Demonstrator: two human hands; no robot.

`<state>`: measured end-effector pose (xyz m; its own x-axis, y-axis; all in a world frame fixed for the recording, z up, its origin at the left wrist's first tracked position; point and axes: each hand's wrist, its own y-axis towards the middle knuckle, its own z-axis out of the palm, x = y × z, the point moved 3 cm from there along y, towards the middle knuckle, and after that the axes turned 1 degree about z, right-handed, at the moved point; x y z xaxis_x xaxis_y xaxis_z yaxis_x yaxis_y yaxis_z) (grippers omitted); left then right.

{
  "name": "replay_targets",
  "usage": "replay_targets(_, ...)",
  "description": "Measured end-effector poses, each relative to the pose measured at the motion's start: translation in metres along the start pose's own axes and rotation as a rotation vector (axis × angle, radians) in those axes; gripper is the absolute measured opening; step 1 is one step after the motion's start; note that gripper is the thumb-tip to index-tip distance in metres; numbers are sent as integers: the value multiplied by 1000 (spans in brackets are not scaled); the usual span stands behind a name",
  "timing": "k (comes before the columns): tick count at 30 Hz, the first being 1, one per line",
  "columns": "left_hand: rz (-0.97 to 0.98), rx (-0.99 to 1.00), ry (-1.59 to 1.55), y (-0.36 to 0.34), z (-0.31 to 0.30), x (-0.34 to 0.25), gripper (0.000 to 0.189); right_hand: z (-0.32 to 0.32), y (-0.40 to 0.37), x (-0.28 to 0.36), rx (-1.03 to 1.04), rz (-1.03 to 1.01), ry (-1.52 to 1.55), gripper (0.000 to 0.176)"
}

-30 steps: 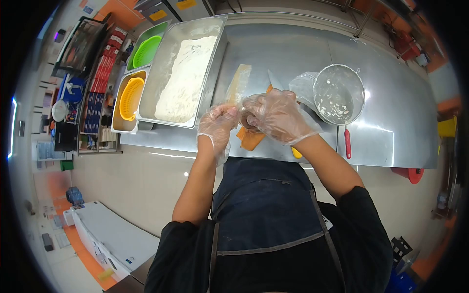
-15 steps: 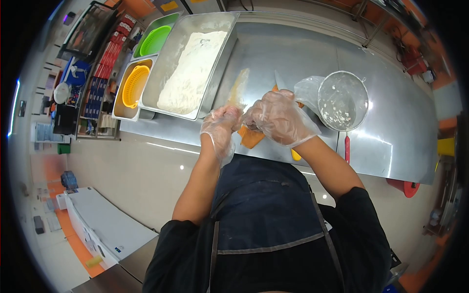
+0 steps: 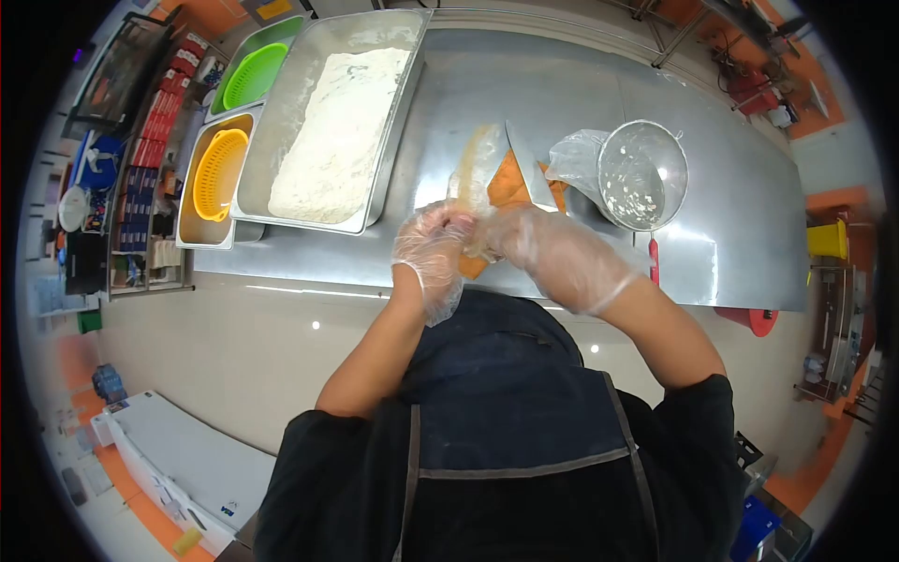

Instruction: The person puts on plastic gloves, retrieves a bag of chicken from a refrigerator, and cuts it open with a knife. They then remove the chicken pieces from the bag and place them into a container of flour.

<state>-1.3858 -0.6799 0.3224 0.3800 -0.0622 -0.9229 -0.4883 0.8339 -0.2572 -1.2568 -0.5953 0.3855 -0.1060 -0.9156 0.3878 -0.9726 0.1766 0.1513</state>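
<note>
Both my hands wear clear plastic gloves and meet near the front edge of the steel table. My left hand [image 3: 433, 242] is closed around the near end of a clear plastic bag [image 3: 479, 161] with a yellowish smear inside. My right hand [image 3: 552, 245], slightly blurred, pinches at the same end, its fingertips against the left ones; the exact grip is partly hidden. Just beyond my right hand, a broad-bladed knife [image 3: 528, 167] lies on an orange cloth-like piece [image 3: 506, 184], its handle covered by the hand.
A deep steel pan [image 3: 398, 140] of white flour [image 3: 342, 131] stands to the left. Beside it are a green basket [image 3: 255, 77] and a yellow basket [image 3: 220, 174] in steel trays. On the right are a crumpled clear bag [image 3: 575, 157] and a red-handled strainer [image 3: 642, 176] with white bits.
My view has shifted, so the tabletop things appear farther left. My right hand has turned lower beside my left, uncovering more of the knife blade and orange piece.
</note>
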Motion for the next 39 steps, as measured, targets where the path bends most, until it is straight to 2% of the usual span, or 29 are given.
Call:
replay_targets(1, 68, 60, 83, 2, -4, -1, 10, 5, 5, -5, 7, -1, -8, 16)
replay_targets(3, 44, 31, 54, 6, -7, 1, 9, 29, 20, -19, 387, 291, -1, 10)
replay_targets(4, 19, 7, 30, 9, -8, 0, 8, 26, 35, -11, 387, 269, -9, 10)
replay_targets(6, -9, -6, -38, 13, -15, -1, 8, 19, 61, -4, 772, 447, -220, 14)
replay_targets(7, -62, -1, -102, 13, -18, -4, 9, 19, 72, -1, 780, 432, -241, 14)
replay_targets(9, -63, -17, -173, 13, -29, -14, 10, 26, 84, 4, 824, 565, -183, 26)
replay_targets(10, -72, -29, -175, 12, -35, -21, 10, 30, 89, 7, 836, 561, -195, 26)
replay_targets(12, -82, -47, -187, 13, -52, -26, 9, 37, 102, 14, 711, 540, -177, 33)
replay_targets(18, -82, -72, -166, 25, -95, -39, 13, 60, 142, 30, 679, 523, -5, 42)
replay_targets(22, -125, -58, -315, 36, -113, -45, 16, 41, 158, 39, 727, 582, 27, 40)
replay_targets(24, -189, -74, -477, 39, -120, -51, 17, 9, 167, 51, 684, 457, 69, 32)
replay_targets(25, -197, -68, -485, 42, -123, -49, 17, 2, 163, 45, 690, 468, 66, 32)
replay_targets(27, -190, -132, -603, 50, -134, -40, 15, -21, 162, 31, 385, 502, 459, 26)
replay_targets(28, -193, -121, -611, 54, -139, -33, 15, -25, 165, 28, 384, 512, 449, 26)
replay_targets(30, -232, -77, -758, 61, -146, -20, 16, -33, 171, 17, 117, 817, 764, 43)
replay_targets(31, -232, -72, -766, 61, -147, -21, 16, -29, 180, 11, 118, 820, 754, 43)
replay_targets(34, -266, -69, -820, 48, -148, -21, 17, -2, 216, 6, -60, 777, 1246, 56)
replay_targets(35, -266, -51, -838, 45, -148, -20, 18, 2, 220, 7, -53, 776, 1246, 56)
replay_targets(37, -262, -44, -860, 41, -149, -18, 18, 7, 218, 7, -276, 860, 1108, 50)
replay_targets(38, -273, -24, -856, 38, -149, -19, 17, -4, 217, 36, -350, 841, 924, 36)
replay_targets(39, -284, -6, -853, 36, -148, -20, 17, -4, 207, 41, -337, 842, 928, 36)
